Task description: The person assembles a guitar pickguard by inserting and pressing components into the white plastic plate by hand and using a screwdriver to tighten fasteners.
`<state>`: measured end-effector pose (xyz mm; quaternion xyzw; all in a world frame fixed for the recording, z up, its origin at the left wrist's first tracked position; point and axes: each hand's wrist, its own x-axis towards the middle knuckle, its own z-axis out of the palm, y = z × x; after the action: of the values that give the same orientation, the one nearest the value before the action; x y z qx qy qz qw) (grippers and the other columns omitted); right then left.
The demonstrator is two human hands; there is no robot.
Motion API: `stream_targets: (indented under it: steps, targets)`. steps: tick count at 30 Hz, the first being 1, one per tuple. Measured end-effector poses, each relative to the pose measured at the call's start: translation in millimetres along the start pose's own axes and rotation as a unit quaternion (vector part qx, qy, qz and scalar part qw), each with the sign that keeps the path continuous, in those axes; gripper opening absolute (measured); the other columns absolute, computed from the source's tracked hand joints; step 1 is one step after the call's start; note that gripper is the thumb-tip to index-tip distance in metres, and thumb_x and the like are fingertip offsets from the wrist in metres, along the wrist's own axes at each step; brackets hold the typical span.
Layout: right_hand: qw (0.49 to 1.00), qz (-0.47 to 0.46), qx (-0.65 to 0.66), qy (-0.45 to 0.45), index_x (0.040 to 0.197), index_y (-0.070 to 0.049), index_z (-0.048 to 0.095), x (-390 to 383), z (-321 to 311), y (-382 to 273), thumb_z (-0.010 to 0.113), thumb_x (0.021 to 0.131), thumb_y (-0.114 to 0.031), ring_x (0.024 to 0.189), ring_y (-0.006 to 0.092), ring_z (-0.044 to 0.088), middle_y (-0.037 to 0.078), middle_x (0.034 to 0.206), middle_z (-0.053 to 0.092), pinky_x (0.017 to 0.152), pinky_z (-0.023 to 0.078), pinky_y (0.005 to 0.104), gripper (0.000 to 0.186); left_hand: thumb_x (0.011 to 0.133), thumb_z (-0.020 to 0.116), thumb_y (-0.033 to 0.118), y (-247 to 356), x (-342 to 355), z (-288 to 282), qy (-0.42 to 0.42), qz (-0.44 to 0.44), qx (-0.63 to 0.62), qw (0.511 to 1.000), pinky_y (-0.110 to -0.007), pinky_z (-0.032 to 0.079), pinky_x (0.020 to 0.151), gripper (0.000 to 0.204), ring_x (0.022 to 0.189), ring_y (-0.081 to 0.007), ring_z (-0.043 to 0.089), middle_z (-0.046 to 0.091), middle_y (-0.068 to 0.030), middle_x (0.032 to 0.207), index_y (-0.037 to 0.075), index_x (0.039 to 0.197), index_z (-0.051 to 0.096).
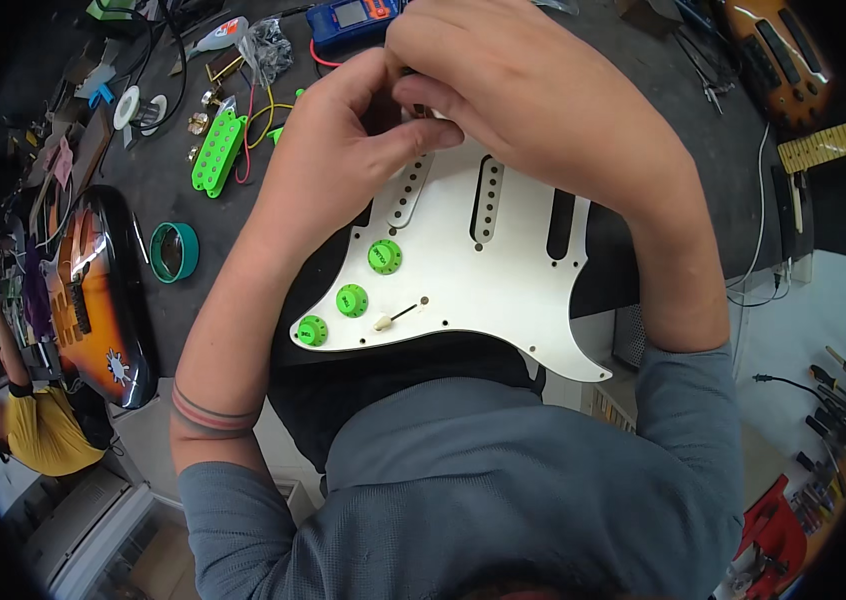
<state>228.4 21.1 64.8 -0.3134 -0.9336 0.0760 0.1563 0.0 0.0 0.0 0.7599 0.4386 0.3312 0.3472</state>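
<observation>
A white guitar pickguard point(518, 305) lies on the bench between my forearms. Three green knobs sit along its left side: the upper knob point(385, 257), the middle knob point(352, 301) and the lower knob point(312, 331). Beside them is a switch lever with a cream tip point(383, 323). A white left pickup point(407, 195) and a middle pickup point(487, 200) show in its slots; the right slot is dark. Over its far edge my left hand point(358, 130) and my right hand point(473, 85) meet, fingers closed in a pinch. What they grip is mostly hidden.
On the left lie a green pickup point(219, 153) with wires, a turquoise ring-shaped container point(175, 252), a wire spool point(140, 110) and a sunburst guitar body point(98, 290). A blue multimeter point(351, 22) is beyond my hands. Another guitar point(788, 70) is far right. A person in yellow point(58, 430) works at left.
</observation>
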Motion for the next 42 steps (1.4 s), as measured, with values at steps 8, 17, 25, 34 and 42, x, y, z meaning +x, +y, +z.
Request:
stream_targets:
  steps: [8, 17, 25, 34, 42]
  targets:
    - [0.976, -0.073, 0.182, 0.096, 0.11, -0.003, 0.061, 2, 8, 0, 0.068, 0.1, -0.007, 0.091, 0.034, 0.064, 0.015, 0.102, 0.063, 0.093, 0.05, 0.0453, 0.012, 0.098, 0.085, 0.006, 5, -4, -4, 0.014, -0.019, -0.131, 0.991, -0.029, 0.056, 0.078, 0.016, 0.083, -0.0068, 0.064, 0.071, 0.0009, 0.086, 0.0, 0.105, 0.072]
    - [0.983, -0.019, 0.153, 0.099, 0.109, -0.003, 0.065, 5, -1, -11, 0.07, 0.103, -0.007, 0.094, 0.0342, 0.065, 0.014, 0.101, 0.066, 0.091, 0.052, 0.0447, 0.009, 0.097, 0.086, 0.007, 7, 3, 9, 0.05, 0.024, -0.148, 0.987, -0.027, 0.056, 0.077, 0.027, 0.087, -0.0048, 0.066, 0.074, 0.0011, 0.098, 0.001, 0.118, 0.07]
    - [0.972, -0.16, 0.163, 0.052, 0.126, -0.001, 0.067, 0, 3, 19, 0.066, 0.092, 0.011, 0.107, 0.0275, 0.066, 0.01, 0.122, 0.068, 0.097, 0.053, 0.0367, 0.035, 0.101, 0.08, 0.001, 6, -7, -1, -0.005, 0.032, -0.139, 0.99, -0.03, 0.059, 0.095, 0.026, 0.102, -0.0118, 0.076, 0.081, -0.005, 0.107, -0.001, 0.128, 0.076]
    - [0.982, 0.058, 0.18, -0.018, 0.12, 0.001, 0.07, -11, 14, 18, 0.075, 0.094, -0.005, 0.103, 0.0313, 0.07, 0.016, 0.111, 0.071, 0.093, 0.057, 0.0447, 0.026, 0.097, 0.093, 0.016, 3, -5, 3, 0.046, -0.013, -0.093, 0.995, -0.024, 0.053, 0.066, 0.028, 0.077, -0.005, 0.07, 0.074, -0.0009, 0.082, 0.002, 0.097, 0.069]
    - [0.989, 0.012, 0.14, -0.035, 0.109, -0.001, 0.071, -5, 29, 20, 0.08, 0.093, -0.014, 0.104, 0.0356, 0.067, 0.013, 0.101, 0.066, 0.092, 0.054, 0.0463, 0.022, 0.105, 0.084, 0.009, -5, -11, -7, 0.076, -0.033, -0.123, 0.989, -0.024, 0.058, 0.074, 0.014, 0.085, -0.0082, 0.074, 0.08, -0.0039, 0.095, 0.001, 0.11, 0.075]
